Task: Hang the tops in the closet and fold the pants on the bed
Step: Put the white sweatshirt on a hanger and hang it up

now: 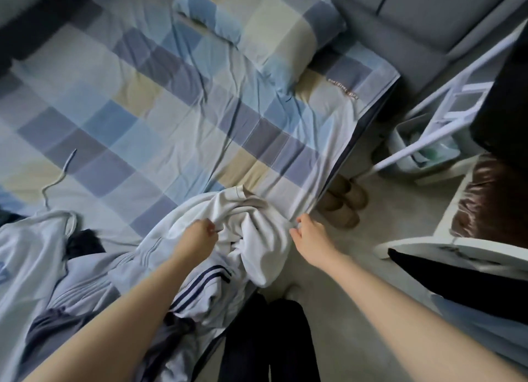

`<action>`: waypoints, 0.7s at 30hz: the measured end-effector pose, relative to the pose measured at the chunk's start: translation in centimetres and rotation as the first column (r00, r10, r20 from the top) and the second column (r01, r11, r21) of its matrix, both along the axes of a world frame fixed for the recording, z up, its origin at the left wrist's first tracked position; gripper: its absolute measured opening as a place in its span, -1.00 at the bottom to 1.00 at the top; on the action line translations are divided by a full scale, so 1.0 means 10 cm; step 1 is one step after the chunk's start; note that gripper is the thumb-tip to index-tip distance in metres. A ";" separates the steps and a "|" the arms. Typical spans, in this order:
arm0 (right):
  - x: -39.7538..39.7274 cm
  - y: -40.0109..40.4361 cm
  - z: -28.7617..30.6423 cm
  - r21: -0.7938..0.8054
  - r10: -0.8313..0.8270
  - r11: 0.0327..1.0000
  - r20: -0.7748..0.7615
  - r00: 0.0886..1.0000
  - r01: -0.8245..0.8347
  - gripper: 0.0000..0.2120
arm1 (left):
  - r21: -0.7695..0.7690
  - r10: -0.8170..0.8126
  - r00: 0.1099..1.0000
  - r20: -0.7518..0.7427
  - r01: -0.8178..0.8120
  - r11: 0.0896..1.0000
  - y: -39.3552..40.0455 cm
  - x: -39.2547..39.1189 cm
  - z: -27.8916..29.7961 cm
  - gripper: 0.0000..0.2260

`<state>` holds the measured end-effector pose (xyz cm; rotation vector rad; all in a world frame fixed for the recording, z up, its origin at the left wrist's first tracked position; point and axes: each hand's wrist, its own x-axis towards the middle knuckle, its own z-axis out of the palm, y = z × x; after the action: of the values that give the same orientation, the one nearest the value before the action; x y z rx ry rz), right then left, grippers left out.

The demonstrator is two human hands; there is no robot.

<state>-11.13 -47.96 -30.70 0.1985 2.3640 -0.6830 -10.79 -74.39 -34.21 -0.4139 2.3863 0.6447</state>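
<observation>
A crumpled white garment (251,221) with dark navy stripes lies at the bed's near edge. My left hand (197,234) grips a fold of its fabric from the left. At the garment's right edge my right hand (307,234) pinches the cloth with curled fingers. A pale hooded top (31,256) with a drawstring lies on the bed to the left. Beside it sit a small dark garment (84,243) and a grey striped piece (83,284). The bed (148,118) has a blue, grey and yellow checked sheet.
A checked pillow (257,24) lies at the head of the bed. Tan slippers (343,201) stand on the floor by the bed's side. A white rack (445,118), a pale bin (420,153) and a brown-cushioned seat (491,198) crowd the right. My dark-trousered legs (268,338) stand below.
</observation>
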 end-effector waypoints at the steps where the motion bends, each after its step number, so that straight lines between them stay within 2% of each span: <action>1: -0.06 -0.04 -0.18 -0.005 -0.033 0.999 0.036 0.999 0.033 -0.68 | -0.019 -0.027 1.000 0.009 0.027 0.999 0.00 -0.09 -0.12 -0.78; 6: -0.28 -0.15 -1.28 0.008 -0.222 0.975 0.184 0.958 0.224 -0.57 | -0.144 -0.163 0.986 0.022 0.165 0.976 0.00 -0.46 -0.89 -0.47; 9: -0.32 -0.13 -1.81 0.013 -0.360 0.929 0.276 0.891 0.371 -0.42 | -0.132 -0.094 0.994 -0.062 0.085 0.988 0.04 -0.60 -1.30 -0.33; 11: -0.32 -0.12 -2.07 0.011 -0.423 0.897 0.313 0.850 0.442 -0.34 | -0.114 -0.057 0.997 -0.043 0.051 0.992 0.02 -0.68 -1.52 -0.29; 14: -0.27 -0.13 -2.30 0.000 -0.465 0.866 0.365 0.807 0.499 -0.29 | -0.067 0.037 0.999 0.031 -0.035 0.997 -0.07 -0.65 -1.75 -0.36; 16: -0.22 -0.15 -2.38 -0.004 -0.475 0.854 0.403 0.782 0.520 -0.33 | -0.024 0.130 0.991 0.019 -0.130 0.991 -0.13 -0.58 -1.83 -0.46; 18: -0.18 -0.15 -2.42 -0.003 -0.486 0.844 0.416 0.768 0.536 -0.36 | 0.018 0.211 0.977 0.013 -0.211 0.977 -0.18 -0.52 -1.84 -0.78; 19: -0.19 -0.14 -2.43 0.002 -0.507 0.832 0.409 0.759 0.555 -0.35 | 0.059 0.269 0.962 0.037 -0.271 0.961 -0.20 -0.50 -1.81 -0.82; 21: -0.23 -0.15 -2.45 0.033 -0.596 0.754 0.457 0.660 0.657 -0.30 | 0.183 0.415 0.907 0.073 -0.421 0.888 -0.24 -0.50 -1.71 -0.73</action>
<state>-13.45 -49.43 -55.16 1.0459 1.7626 -0.9897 -15.80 -76.81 -51.32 -0.8583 2.1875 1.0471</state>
